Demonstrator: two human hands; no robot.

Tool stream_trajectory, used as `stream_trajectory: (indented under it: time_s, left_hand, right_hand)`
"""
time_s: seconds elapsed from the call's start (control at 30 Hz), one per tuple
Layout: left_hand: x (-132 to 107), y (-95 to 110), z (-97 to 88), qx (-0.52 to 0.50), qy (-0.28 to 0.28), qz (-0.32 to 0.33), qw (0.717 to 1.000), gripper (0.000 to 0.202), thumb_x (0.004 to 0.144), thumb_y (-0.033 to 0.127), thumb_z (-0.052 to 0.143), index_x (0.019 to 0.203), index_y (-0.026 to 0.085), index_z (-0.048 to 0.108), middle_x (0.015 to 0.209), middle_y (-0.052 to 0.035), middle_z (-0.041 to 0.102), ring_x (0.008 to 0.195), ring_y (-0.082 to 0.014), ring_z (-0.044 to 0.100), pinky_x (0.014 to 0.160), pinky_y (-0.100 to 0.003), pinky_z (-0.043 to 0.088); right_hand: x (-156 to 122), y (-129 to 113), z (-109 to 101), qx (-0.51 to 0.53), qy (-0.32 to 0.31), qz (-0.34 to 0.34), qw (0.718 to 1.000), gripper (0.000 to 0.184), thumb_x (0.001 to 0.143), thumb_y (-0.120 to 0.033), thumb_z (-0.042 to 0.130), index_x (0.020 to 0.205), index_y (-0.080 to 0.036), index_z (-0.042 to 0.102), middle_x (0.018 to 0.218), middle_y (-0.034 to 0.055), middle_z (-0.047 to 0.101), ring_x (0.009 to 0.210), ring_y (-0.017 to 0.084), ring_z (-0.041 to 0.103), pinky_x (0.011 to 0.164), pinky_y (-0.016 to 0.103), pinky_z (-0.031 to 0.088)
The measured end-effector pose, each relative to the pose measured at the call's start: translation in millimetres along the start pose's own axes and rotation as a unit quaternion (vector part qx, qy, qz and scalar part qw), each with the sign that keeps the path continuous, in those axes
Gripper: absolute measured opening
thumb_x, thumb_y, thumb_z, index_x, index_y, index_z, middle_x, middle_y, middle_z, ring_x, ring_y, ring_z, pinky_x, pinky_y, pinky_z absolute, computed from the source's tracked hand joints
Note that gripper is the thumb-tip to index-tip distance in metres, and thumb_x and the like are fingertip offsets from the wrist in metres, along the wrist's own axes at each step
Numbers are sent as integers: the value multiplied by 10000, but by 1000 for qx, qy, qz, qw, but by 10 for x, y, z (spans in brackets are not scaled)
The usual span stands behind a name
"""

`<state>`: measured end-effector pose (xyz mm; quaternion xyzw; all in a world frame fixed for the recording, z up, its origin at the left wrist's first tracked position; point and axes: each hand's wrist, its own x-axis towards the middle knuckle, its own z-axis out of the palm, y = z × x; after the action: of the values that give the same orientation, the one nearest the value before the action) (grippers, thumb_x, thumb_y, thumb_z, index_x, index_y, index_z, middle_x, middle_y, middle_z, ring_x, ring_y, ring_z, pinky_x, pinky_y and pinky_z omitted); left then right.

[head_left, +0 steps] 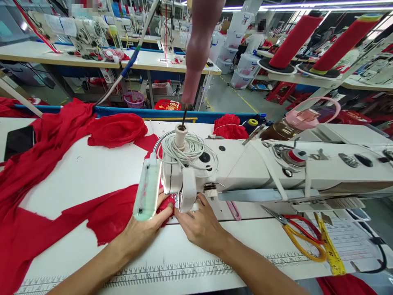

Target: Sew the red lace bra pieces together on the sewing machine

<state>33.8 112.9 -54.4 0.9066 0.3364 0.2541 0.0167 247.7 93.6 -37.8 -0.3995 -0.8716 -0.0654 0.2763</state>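
- Left hand (144, 229): thumb and finger hold the end of a red fabric strip (113, 205), partly behind a pale lamp (147, 188).
- Right hand (199, 221): curled, fingertips close against the front of the sewing machine (242, 162); whether it grips any cloth cannot be told.
- The strip's held end is at the machine's head, between the 2 hands; the needle is hidden.
- Its long axis slants: the held end points right and away from the wearer, the rest trails left and nearer across the white bench (76, 164), with a ragged near edge.
- Likely risks: fingertips this close to the head could be nipped if they slip inward; the trailing length could drag and skew the end, or fold under itself.
- Just right of the right hand lie pink tweezers (233, 210); farther right, scissors (303, 237), handles toward the wearer, beside a yellow tape measure (330, 246). A sleeve brushing the scissors might shift them.
- Beyond the machine, upper right, stand 2 red thread cones (294, 45).
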Motion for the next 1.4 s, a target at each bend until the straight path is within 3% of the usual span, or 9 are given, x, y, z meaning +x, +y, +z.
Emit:
stream_trajectory:
  time_s: [0.17, 0.37, 0.5, 0.6, 0.73, 0.83, 0.93, 1.13, 1.4]
  left_hand:
    - [13, -123, -8, -38, -45, -15, 998, 369, 918, 33, 451, 1186, 186, 653, 1157, -129, 657, 969, -218, 628, 890, -385, 528]
    - [142, -334, -167, -46, -40, 70, 996, 273, 922, 111, 510, 1073, 229, 704, 1076, -74, 688, 905, -197, 635, 868, -352, 531]
    - [144, -215, -219, -31, -57, 3, 998, 295, 930, 114, 491, 1129, 209, 687, 1081, -88, 691, 968, -230, 626, 915, -440, 504]
    - [129, -115, -224, -12, 6, -68, 998, 257, 971, 144, 475, 1128, 175, 675, 1031, -96, 700, 993, -238, 626, 917, -458, 496]
    - [168, -18, -266, 56, 72, -121, 988, 214, 963, 145, 495, 1058, 160, 687, 964, -98, 688, 942, -252, 624, 866, -449, 506]
    - [161, 136, -271, 78, 115, -47, 989, 244, 946, 75, 494, 1117, 135, 658, 962, -105, 684, 895, -227, 631, 787, -373, 524]
    - [78, 280, -212, 62, 76, 21, 995, 269, 937, 22, 480, 1152, 96, 622, 988, -113, 694, 915, -208, 643, 778, -326, 533]
    - [-101, 223, -149, 65, 15, 8, 998, 215, 979, 114, 491, 1140, 126, 631, 1088, -124, 691, 990, -245, 633, 812, -383, 522]
    - [-88, 188, -142, 38, 26, -4, 999, 242, 985, 148, 512, 1207, 114, 604, 1067, -106, 703, 952, -225, 624, 802, -377, 489]
  right_hand:
    - [3, 0, 12, -6, 3, -2, 1000, 207, 931, -126, 516, 907, -181, 714, 711, 33, 586, 784, 196, 516, 870, 385, 392]
    - [-56, -72, 61, -5, -16, 3, 1000, 308, 915, -98, 495, 1140, -171, 692, 606, 7, 546, 757, 218, 536, 1009, 455, 339]
    - [-67, -60, 43, 20, -28, 0, 999, 278, 944, -140, 515, 1165, -170, 683, 712, 25, 615, 779, 204, 542, 1044, 455, 300]
    - [-58, -26, 41, 31, -28, 17, 999, 286, 941, -135, 517, 1170, -188, 681, 801, 42, 643, 822, 204, 544, 1027, 429, 313]
    - [-40, 9, 81, 13, -42, 40, 998, 465, 854, -31, 496, 1270, -180, 643, 866, 67, 641, 850, 220, 529, 974, 414, 340]
    - [-12, 8, 103, -6, -72, 38, 997, 569, 813, -16, 503, 1350, -183, 594, 885, 81, 631, 866, 236, 525, 927, 418, 349]
    - [15, -13, 92, -10, -88, 37, 995, 615, 805, -13, 493, 1389, -196, 558, 956, 97, 642, 898, 246, 527, 913, 424, 350]
    - [11, -22, 79, -25, -86, 37, 995, 573, 785, 17, 500, 1308, -188, 612, 1011, 94, 661, 902, 238, 546, 969, 443, 336]
    - [-13, 30, 112, -17, -82, 35, 996, 589, 771, 24, 507, 1303, -201, 622, 1092, 107, 657, 1023, 259, 570, 1000, 470, 352]
